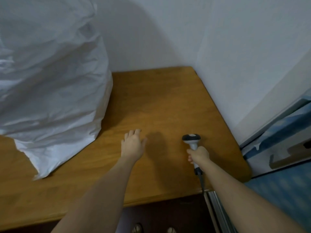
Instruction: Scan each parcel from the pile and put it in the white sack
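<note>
White sack (50,78) unmarked — right hand (199,155) grips scanner (191,140).

Sack (50,81) standing on the table (159,101), filling its left part, back against the wall (202,31). Left hand (133,143) out flat over the table's middle, toward the front edge; right hand (198,155) gripping the scanner (191,140) near the right edge, cable (202,182) trailing over the front edge. Wall running along the table's back and right edges, meeting at the far right corner.
</note>
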